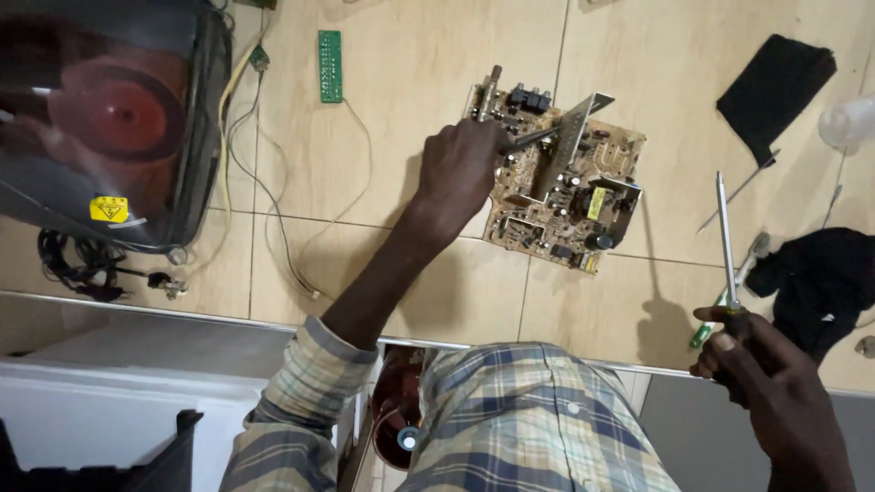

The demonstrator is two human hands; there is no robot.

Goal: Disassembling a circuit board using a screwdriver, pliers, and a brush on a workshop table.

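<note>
Gripping screwdriver (726, 239), left hand (460, 169) on circuit board (583, 196)

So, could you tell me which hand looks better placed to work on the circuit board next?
Probably the left hand: it already rests at the circuit board edge, gripping a dark tool that lies over the components. The right hand holds a screwdriver upright, well away from the board.

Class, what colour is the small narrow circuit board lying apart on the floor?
Green, seen best in the head view.
</note>
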